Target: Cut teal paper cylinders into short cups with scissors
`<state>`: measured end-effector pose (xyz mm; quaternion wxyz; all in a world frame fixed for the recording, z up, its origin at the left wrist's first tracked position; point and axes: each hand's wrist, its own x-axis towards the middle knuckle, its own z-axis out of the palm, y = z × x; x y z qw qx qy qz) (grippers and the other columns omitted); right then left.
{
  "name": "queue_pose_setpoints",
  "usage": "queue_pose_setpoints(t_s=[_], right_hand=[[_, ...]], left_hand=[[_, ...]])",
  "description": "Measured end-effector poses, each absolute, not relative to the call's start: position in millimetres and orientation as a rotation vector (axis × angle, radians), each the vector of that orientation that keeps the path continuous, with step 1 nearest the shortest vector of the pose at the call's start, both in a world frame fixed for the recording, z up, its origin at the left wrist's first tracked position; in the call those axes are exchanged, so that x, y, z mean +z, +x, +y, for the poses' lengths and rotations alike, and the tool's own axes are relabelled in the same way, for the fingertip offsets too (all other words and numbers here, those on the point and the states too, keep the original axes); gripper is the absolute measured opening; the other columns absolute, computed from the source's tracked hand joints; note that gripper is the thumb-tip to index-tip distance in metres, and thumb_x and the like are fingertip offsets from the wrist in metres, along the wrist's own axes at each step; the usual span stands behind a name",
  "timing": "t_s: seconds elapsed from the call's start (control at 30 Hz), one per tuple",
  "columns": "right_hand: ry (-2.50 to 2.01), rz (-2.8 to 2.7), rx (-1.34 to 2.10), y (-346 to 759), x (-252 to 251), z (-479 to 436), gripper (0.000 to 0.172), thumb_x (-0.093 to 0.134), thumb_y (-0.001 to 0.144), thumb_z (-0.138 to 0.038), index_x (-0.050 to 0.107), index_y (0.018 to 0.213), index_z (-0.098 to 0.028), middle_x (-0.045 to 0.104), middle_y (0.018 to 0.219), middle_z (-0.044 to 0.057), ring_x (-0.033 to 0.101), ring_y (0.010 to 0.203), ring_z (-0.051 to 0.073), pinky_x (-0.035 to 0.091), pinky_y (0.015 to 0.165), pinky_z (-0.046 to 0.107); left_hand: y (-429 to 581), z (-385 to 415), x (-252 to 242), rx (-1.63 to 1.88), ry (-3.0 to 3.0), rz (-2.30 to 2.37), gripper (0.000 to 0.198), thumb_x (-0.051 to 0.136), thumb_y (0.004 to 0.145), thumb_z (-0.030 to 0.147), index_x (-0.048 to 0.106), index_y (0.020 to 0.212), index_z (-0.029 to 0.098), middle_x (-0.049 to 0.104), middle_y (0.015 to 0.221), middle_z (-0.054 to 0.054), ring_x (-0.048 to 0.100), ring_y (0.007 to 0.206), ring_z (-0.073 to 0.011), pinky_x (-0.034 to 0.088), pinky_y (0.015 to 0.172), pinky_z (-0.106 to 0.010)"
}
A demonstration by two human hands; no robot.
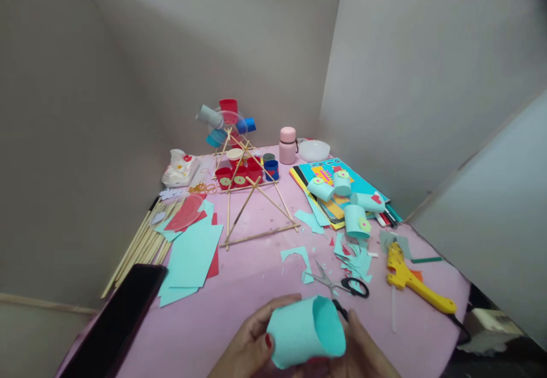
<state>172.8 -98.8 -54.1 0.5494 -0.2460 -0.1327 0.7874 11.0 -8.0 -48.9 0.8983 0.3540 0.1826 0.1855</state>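
A light blue paper cup [293, 332] lies on its side near the table's front edge, its open end facing right. My left hand [252, 338] grips its left side, thumb in front and fingers behind. My right hand [365, 349] supports it from the right and below; most of those fingers are hidden by the cup. Just beyond the cup are open scissors [327, 281] with black handles, one handle partly covered. Light blue paper scraps [356, 261] and a cut-out paper piece [299, 255] lie around them.
Yellow glue gun [399, 275] at right; decorated light blue cups [355, 221] on coloured paper [363, 181]. Stick frame [260, 235] and red cups [240, 177] stand mid-table, wheel model [228, 117] behind. Left: paper sheets [190, 258], sticks [137, 247], phone [119, 315]. Pink bottle [288, 146] at back.
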Motion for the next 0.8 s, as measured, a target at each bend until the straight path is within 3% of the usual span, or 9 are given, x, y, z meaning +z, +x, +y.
queue_pose_setpoints(t_s=[0.1, 0.2, 0.27, 0.4, 0.6, 0.8], right_hand=[[-0.633, -0.321, 1.852, 173.3, -53.5, -99.5, 0.066, 0.064, 0.073, -0.06, 0.046, 0.123, -0.021, 0.071, 0.094, 0.007, 0.07, 0.08, 0.023, 0.05, 0.079, 0.036], [-0.681, -0.4, 1.771, 172.1, -53.7, -96.4, 0.067, 0.07, 0.065, -0.061, 0.051, 0.118, -0.025, 0.068, 0.104, 0.006, 0.069, 0.083, 0.023, 0.05, 0.073, 0.032], [-0.73, -0.481, 1.664, 171.7, -52.9, -94.1, 0.067, 0.075, 0.057, -0.061, 0.057, 0.111, -0.026, 0.066, 0.109, 0.006, 0.066, 0.091, 0.025, 0.05, 0.076, 0.034], [-0.85, -0.629, 1.582, 174.8, -49.7, -92.8, 0.064, 0.077, 0.057, -0.057, 0.06, 0.111, -0.027, 0.065, 0.109, 0.007, 0.061, 0.099, 0.026, 0.045, 0.087, 0.036], [-0.959, -0.623, 1.546, 173.1, -50.4, -96.8, 0.086, 0.082, 0.05, -0.054, 0.046, 0.124, -0.03, 0.061, 0.119, 0.009, 0.056, 0.111, 0.028, 0.04, 0.092, 0.037], [-1.014, -0.595, 1.523, 163.4, -66.5, -100.0, 0.091, 0.082, 0.052, -0.05, 0.041, 0.131, -0.031, 0.06, 0.119, 0.009, 0.058, 0.106, 0.027, 0.044, 0.086, 0.034]], left_hand=[[9.5, -5.4, -50.7, 0.409, 0.896, 0.343, 0.068, 0.07, 0.066, 0.053, 0.055, 0.124, 0.02, 0.058, 0.126, -0.014, 0.054, 0.11, -0.0298, 0.039, 0.09, -0.038], [13.7, -10.9, -45.2, 0.479, 0.77, 0.275, 0.062, 0.055, 0.076, 0.059, 0.055, 0.124, 0.021, 0.055, 0.132, -0.013, 0.05, 0.118, -0.032, 0.035, 0.098, -0.045], [17.8, -17.2, -37.7, 0.497, 0.657, 0.283, 0.053, 0.046, 0.084, 0.053, 0.057, 0.122, 0.018, 0.055, 0.131, -0.013, 0.048, 0.12, -0.032, 0.032, 0.101, -0.047], [20.9, -25.5, -31.6, 0.466, 0.552, 0.334, 0.043, 0.051, 0.085, 0.045, 0.061, 0.118, 0.019, 0.056, 0.132, -0.012, 0.044, 0.125, -0.0302, 0.028, 0.105, -0.043], [17.2, -27.9, -49.8, 0.465, 0.323, 0.332, 0.042, 0.057, 0.08, 0.05, 0.063, 0.116, 0.028, 0.056, 0.132, -0.003, 0.038, 0.131, -0.0236, 0.02, 0.11, -0.037], [21.0, -32.1, -49.8, 0.382, 0.288, 0.326, 0.048, 0.052, 0.081, 0.054, 0.064, 0.115, 0.024, 0.063, 0.119, -0.009, 0.047, 0.122, -0.0302, 0.023, 0.106, -0.046]])
